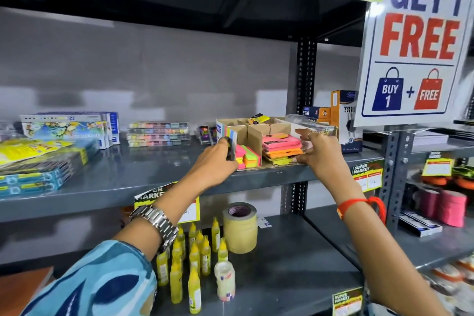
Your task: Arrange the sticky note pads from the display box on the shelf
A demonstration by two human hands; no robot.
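A brown cardboard display box (252,131) with dividers stands on the grey metal shelf (143,174). Its front compartments hold neon sticky note pads: small pink, orange and green ones (247,158) on the left, a pink-and-orange stack (280,146) on the right. A yellow pad (259,118) sits in a back compartment. My left hand (218,161) grips the box's left front corner, fingers curled over its wall. My right hand (318,154) holds the box's right front corner, index finger stretched along its rim.
Flat boxes (69,128) and clear cases (159,133) lie left on the shelf. Orange-blue cartons (341,115) stand right of the box. A "Buy 1 Get 1 Free" sign (415,41) hangs at upper right. Below are yellow glue bottles (195,251) and a tape roll (239,226).
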